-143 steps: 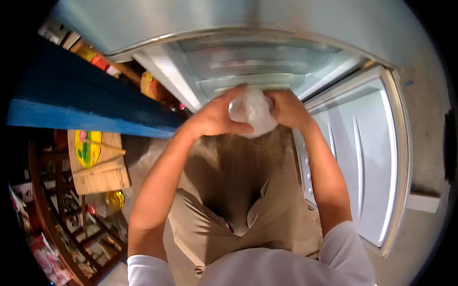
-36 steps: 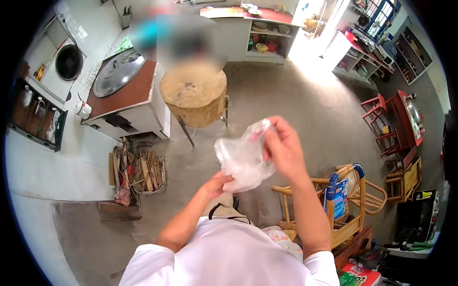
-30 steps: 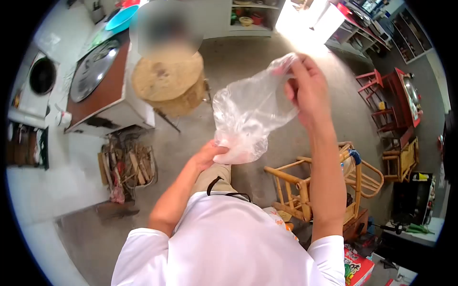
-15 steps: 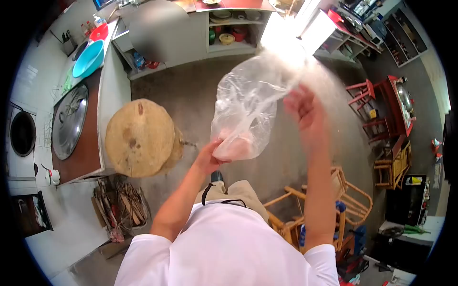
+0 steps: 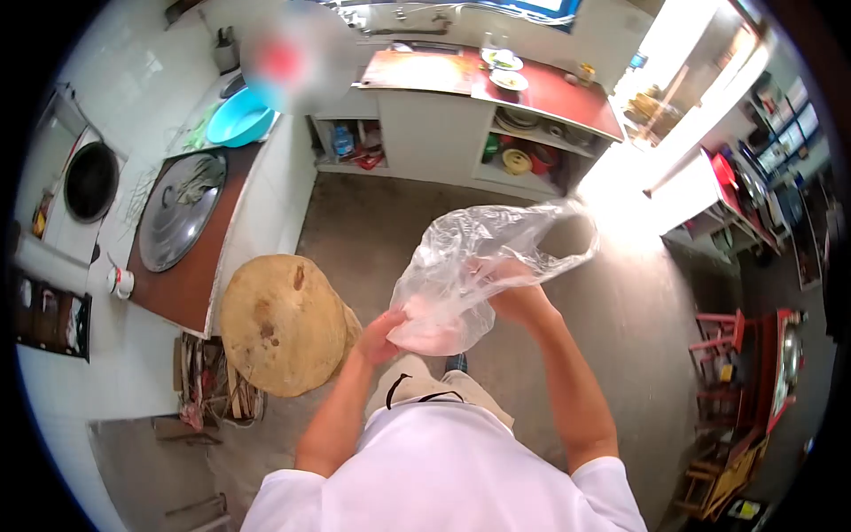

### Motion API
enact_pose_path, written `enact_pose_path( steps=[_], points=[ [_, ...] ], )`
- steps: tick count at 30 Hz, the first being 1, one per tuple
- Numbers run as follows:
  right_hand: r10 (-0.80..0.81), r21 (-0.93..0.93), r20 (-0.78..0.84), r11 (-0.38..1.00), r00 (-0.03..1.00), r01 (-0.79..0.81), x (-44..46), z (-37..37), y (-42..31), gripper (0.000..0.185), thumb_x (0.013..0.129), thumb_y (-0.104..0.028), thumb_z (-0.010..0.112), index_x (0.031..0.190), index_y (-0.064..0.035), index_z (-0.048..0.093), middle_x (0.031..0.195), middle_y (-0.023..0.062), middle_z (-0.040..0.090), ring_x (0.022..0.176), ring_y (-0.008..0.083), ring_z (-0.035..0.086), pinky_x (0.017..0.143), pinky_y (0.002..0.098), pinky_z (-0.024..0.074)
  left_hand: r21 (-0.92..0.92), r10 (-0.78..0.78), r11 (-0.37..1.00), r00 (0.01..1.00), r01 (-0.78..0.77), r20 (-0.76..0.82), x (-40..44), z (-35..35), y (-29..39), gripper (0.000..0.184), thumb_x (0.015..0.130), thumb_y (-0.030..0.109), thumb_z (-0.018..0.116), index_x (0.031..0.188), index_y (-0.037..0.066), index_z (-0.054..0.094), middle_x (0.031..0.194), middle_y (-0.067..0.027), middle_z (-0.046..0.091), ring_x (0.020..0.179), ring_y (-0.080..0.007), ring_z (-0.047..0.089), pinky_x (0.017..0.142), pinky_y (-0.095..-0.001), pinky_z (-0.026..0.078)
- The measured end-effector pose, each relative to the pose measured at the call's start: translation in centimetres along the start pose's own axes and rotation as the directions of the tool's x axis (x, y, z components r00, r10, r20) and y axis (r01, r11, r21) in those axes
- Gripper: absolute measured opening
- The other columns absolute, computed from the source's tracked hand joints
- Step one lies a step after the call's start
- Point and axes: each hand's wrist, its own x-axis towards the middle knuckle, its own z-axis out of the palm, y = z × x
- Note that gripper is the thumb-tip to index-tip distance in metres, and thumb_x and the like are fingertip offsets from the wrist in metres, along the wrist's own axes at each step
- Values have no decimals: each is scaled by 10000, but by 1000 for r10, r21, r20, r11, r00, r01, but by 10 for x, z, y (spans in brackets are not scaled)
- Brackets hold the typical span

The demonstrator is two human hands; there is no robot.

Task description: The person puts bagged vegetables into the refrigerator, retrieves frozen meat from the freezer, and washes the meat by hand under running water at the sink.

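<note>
A clear plastic bag (image 5: 474,235) with a pale pink lump, perhaps raw meat, (image 5: 434,332) in its lower end is in front of my body. My left hand (image 5: 381,337) grips the bag's bottom left side, by the lump. On the other side, my right hand (image 5: 510,288) is at the middle of the bag, its fingers partly covered by crumpled plastic and seemingly closed on it. The bag's upper end, with a handle loop, stands out to the right, past my right hand.
A round wooden chopping block (image 5: 284,324) stands to my left. Beyond it, a counter carries a large metal lid (image 5: 182,217) and a turquoise basin (image 5: 239,120). Plates stand on the red counter (image 5: 567,93) ahead. Red stools (image 5: 722,332) are at right.
My right hand has come down and left, from beside the bag's upper part to its middle. My view has tilted up and shifted, showing more of the far counter. My left hand keeps its grip.
</note>
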Motion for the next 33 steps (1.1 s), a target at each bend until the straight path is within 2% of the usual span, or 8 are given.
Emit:
enact_pose_path(
  steps=[6,8,9,12,17,27,30,33],
  points=[
    [-53,94,233,995,971,31,104,3,19,135,786,-154,610,859,-72,689,761,155,661,713,326,619,651,402,490,-173,199,959,969,-224,-148,41,-22,46,522,942,337,473,1356,24,418,1331,-134,509,1214,-271,505,1035,-416,395],
    [-431,128,238,902,870,412,144,10,40,136,757,-143,620,844,-65,689,742,136,664,710,329,624,667,410,503,-165,227,954,962,-251,-153,66,-43,71,511,950,339,459,1348,18,429,1327,-136,512,1214,-274,506,1040,-425,389],
    [-388,-83,306,899,869,431,162,13,47,178,757,-148,630,909,-73,684,786,124,653,770,313,623,713,391,505,-157,240,952,959,-263,-149,83,-51,85,502,959,341,444,1339,13,440,1323,-138,515,1214,-276,506,1045,-433,383],
    [-631,83,99,775,769,626,223,10,60,230,797,-181,615,1000,-79,651,895,127,636,862,301,609,757,369,491,-256,218,933,963,-253,-156,130,-77,129,481,971,339,419,1319,9,467,1313,-139,524,1201,-272,518,1043,-431,387],
    [6,418,530,868,848,-268,345,32,104,225,850,-176,642,1023,-35,612,1016,101,629,916,238,604,807,364,477,-201,230,944,957,-263,-175,214,-98,221,479,983,336,396,1324,5,458,1315,-134,524,1204,-259,515,1047,-406,385],
    [0,822,468,366,884,-436,570,34,69,392,874,-117,621,1242,-1,550,1184,78,614,1009,193,605,904,311,470,-51,327,929,877,-367,-353,328,-115,457,400,952,228,451,1262,-20,501,1215,-133,590,1103,-240,580,956,-378,451],
    [-152,886,322,395,935,-241,641,72,132,396,858,-113,641,1229,-5,559,1145,94,629,980,180,609,864,301,484,4,405,889,783,-457,-473,351,-145,498,336,945,183,478,1214,-9,539,1165,-125,614,1038,-242,612,877,-384,501],
    [21,772,384,541,923,-333,713,31,85,330,840,-194,666,1122,-34,603,955,47,649,803,104,591,638,254,488,56,478,825,642,-562,-600,387,-182,550,309,943,187,491,1195,19,552,1148,-114,621,1021,-238,617,845,-388,515]
  ],
)
